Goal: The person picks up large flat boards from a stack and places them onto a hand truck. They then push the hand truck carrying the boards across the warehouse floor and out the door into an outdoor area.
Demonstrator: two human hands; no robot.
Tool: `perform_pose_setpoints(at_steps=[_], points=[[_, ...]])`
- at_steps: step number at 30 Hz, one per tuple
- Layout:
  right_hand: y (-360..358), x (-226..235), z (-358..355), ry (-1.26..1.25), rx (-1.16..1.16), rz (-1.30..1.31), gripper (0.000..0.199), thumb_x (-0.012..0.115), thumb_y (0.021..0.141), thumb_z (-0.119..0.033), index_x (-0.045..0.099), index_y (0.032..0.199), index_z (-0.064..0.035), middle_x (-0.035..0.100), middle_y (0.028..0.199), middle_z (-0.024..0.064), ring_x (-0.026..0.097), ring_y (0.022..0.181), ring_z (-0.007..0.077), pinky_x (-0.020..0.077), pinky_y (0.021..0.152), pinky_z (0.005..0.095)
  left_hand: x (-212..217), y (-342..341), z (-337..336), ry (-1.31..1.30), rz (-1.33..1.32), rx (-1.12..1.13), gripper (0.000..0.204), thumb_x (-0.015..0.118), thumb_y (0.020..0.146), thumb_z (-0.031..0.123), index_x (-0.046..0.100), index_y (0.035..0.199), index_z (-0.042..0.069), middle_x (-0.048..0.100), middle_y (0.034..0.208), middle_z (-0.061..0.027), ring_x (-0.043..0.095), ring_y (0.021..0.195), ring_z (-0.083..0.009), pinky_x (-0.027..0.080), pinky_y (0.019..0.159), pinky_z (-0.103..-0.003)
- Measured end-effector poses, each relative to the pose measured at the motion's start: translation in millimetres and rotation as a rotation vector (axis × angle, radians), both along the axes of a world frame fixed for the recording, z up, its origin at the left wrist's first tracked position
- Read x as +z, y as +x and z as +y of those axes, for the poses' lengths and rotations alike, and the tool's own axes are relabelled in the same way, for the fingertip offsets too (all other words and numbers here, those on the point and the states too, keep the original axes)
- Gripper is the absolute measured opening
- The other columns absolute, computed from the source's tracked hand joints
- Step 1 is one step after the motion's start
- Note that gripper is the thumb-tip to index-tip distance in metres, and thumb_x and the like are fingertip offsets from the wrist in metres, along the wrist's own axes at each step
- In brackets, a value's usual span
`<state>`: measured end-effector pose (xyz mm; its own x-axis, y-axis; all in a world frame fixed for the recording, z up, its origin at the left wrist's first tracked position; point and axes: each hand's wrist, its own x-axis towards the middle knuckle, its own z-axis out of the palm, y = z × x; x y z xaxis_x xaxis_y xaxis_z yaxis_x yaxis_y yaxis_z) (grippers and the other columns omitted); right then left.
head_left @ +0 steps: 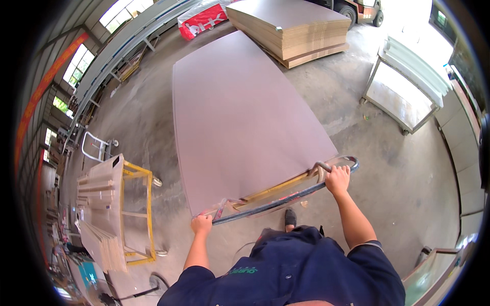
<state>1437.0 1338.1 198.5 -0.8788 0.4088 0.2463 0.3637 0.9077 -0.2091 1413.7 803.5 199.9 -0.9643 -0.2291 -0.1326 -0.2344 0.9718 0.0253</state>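
Note:
Both of my arms reach forward to the curved dark handlebar (270,203) of a cart. My left hand (202,224) is closed around its left end, close to the corner of the board. At the right end, my right hand (338,179) wraps round the bar with the fingers curled over. Beyond the handlebar a large flat greyish-pink board (240,112) lies lengthwise on the cart, pointing away from me. Its left edge shows what looks like another sheet beneath. A yellow frame bar (275,187) runs between board and handlebar. The cart's wheels are hidden.
A tall stack of boards (311,43) stands beyond the load, with a forklift (360,10) behind it. To the left are a yellow-framed rack (148,214) with panels and a small white trolley (94,148). A wheeled cart of white panels (400,89) stands right.

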Motion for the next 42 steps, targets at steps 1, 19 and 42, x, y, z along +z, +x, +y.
perform_pose_setpoints(at_steps=[1,19,42], points=[[14.7,-3.0,2.2,0.019,0.004,-0.024,0.021,0.047,0.071,-0.020,0.059,0.076,-0.0039,0.060,0.076,0.0165,0.052,0.084,0.0324,0.0310,0.094,0.0434,-0.9,17.4,2.7,0.000,0.002,-0.005,0.036,0.048,0.071,0.034,0.068,0.069,0.003,0.063,0.074,-0.0202,0.061,0.074,-0.0347,0.046,0.074,-0.043],[207.6,-8.9,40.8,0.016,0.022,-0.046,0.020,0.048,0.068,-0.017,0.061,0.075,-0.0044,0.062,0.076,0.0150,0.054,0.081,0.0298,0.0320,0.091,0.0387,-6.8,227.7,44.3,0.062,0.013,-0.026,0.039,0.046,0.074,0.033,0.066,0.061,0.002,0.062,0.068,-0.0169,0.059,0.068,-0.0331,0.042,0.077,-0.040],[385.3,2.8,106.7,-0.069,0.157,-0.048,0.021,0.046,0.072,-0.017,0.060,0.076,-0.0013,0.059,0.074,0.0166,0.053,0.080,0.0297,0.0337,0.088,0.0391,2.5,403.3,101.6,-0.070,-0.185,0.080,0.036,0.047,0.075,0.037,0.069,0.071,0.008,0.064,0.084,-0.0153,0.059,0.083,-0.0333,0.045,0.078,-0.042]])
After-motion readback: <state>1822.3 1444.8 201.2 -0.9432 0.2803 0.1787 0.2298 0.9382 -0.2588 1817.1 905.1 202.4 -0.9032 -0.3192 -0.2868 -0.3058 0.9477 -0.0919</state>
